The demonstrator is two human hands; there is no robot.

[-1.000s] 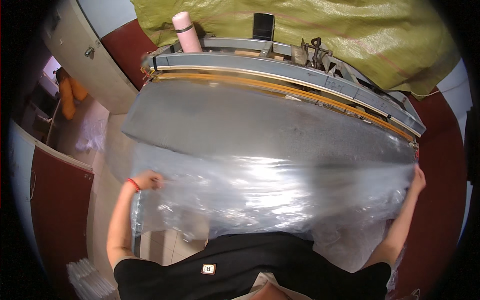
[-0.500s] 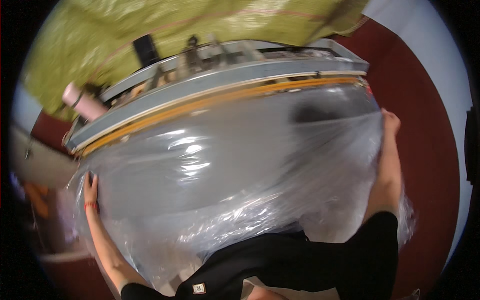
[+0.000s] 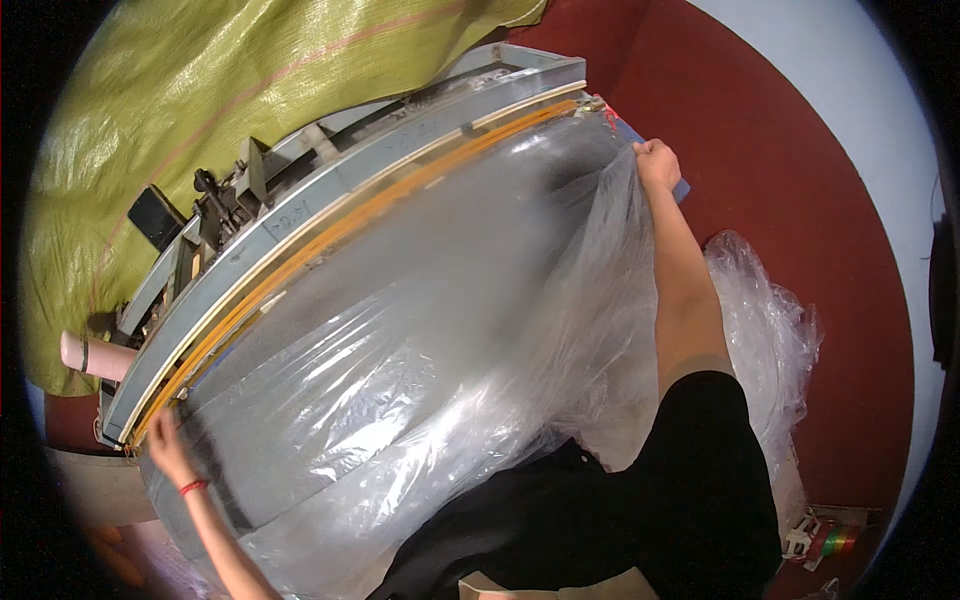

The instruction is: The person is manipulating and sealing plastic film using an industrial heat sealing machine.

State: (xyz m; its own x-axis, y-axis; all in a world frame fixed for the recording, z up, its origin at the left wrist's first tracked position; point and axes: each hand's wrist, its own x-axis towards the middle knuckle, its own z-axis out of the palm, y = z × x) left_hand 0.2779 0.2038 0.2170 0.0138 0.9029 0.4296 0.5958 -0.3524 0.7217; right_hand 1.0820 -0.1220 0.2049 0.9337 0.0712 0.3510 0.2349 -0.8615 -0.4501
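A large sheet of clear plastic film (image 3: 390, 420) lies wrinkled and shiny over a broad dark flat surface. At the film's upper right corner my right hand (image 3: 657, 163) is closed, with bunched film in its fingers and folds running down from it. My left hand (image 3: 168, 448), a red band on its wrist, is at the far left end beside the orange strip (image 3: 330, 232). Its fingers look stretched out along the film's edge, somewhat blurred. The tips are near the strip, and I see no clear grip.
Behind the surface runs a long grey tool trough (image 3: 300, 213) holding metal parts. A black phone-like object (image 3: 157, 217) and a pink bottle (image 3: 97, 356) sit along it. A yellow-green woven tarp (image 3: 220, 90) hangs behind. Bunched plastic (image 3: 765, 340) stands at right, above a multicoloured roll (image 3: 835, 540).
The view has turned, so the trough now slants more steeply down to the left. My right hand has drawn the film's corner into tighter folds. My left hand has come up beside the orange strip.
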